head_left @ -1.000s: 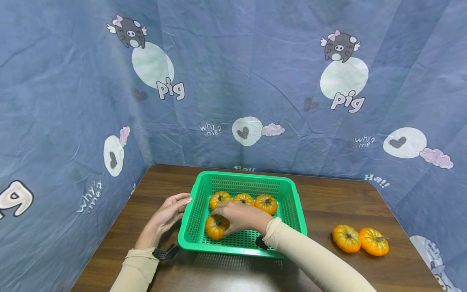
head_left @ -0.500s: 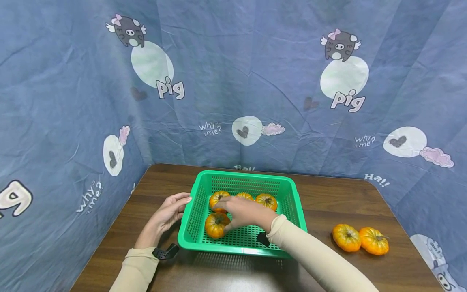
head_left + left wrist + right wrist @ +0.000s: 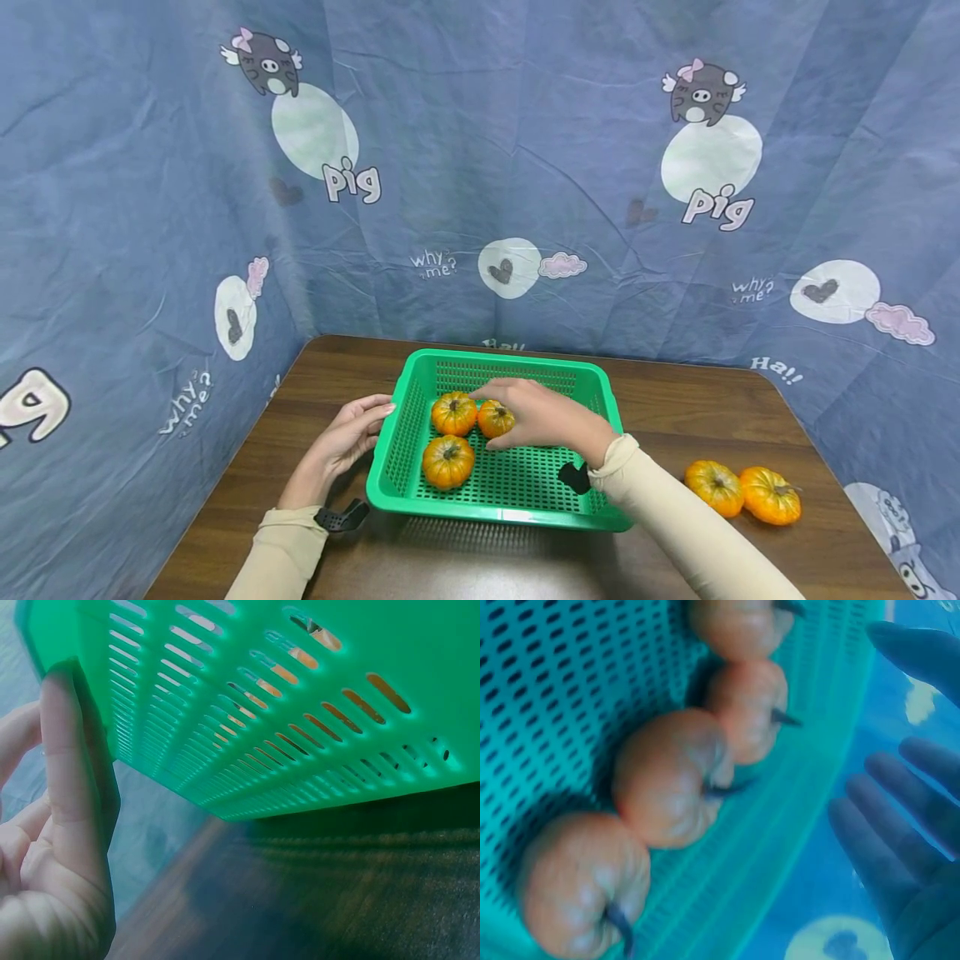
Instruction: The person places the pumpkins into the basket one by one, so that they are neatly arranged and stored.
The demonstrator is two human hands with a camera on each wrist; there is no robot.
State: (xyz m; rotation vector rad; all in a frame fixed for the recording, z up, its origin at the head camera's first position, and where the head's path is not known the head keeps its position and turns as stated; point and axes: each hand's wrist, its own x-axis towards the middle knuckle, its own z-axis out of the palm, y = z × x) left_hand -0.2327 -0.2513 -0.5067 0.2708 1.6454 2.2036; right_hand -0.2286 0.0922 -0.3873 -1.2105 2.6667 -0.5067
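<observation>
A green plastic basket (image 3: pixel 498 516) holds several small orange pumpkins: a front-left pumpkin (image 3: pixel 447 462), a back-left pumpkin (image 3: pixel 453 413) and a middle pumpkin (image 3: pixel 495 419) show in the head view, while another is hidden behind my right hand. My left hand (image 3: pixel 351 435) rests at the basket's left rim, one straight finger (image 3: pixel 67 765) lying against its outer side in the left wrist view. Over the basket, my right hand (image 3: pixel 536 414) hovers with fingers apart and nothing between them. In the right wrist view, its fingers (image 3: pixel 885 832) spread clear of the row of pumpkins (image 3: pixel 671 780).
Two more pumpkins, a left one (image 3: pixel 712 487) and a right one (image 3: pixel 770 496), lie side by side on the brown wooden table (image 3: pixel 675 417), right of the basket. A blue patterned curtain (image 3: pixel 465 167) hangs behind and at the sides.
My right hand has drawn away from the front-left pumpkin, moving right and slightly back across the basket, so that pumpkin shows fully. The left hand has stayed at the rim.
</observation>
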